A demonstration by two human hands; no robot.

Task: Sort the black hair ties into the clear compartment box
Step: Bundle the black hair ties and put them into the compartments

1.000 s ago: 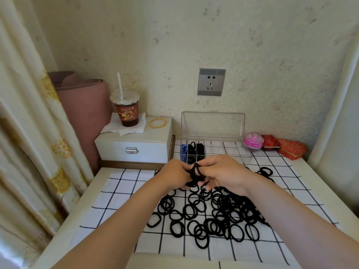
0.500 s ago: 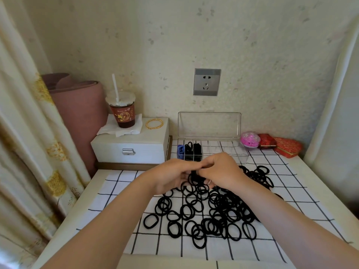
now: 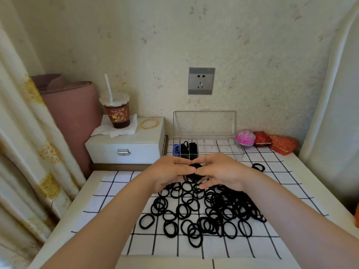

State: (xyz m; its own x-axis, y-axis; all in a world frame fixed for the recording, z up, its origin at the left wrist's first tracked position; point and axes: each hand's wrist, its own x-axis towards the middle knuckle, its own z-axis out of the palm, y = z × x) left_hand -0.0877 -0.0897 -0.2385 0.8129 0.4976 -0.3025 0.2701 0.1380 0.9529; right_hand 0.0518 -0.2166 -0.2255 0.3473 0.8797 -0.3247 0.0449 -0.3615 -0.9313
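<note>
Both hands' fingers [image 3: 186, 167] pinch bunch of black hair ties [image 3: 195, 171] above pile [image 3: 204, 210]

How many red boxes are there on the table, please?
2: a small red box beside the pink case, and a heart-shaped red box right of it.

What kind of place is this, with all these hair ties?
Likely a home bedroom or dressing corner: a white jewellery box with a gold bangle on top, a patterned curtain at the left, a wall socket.
</note>
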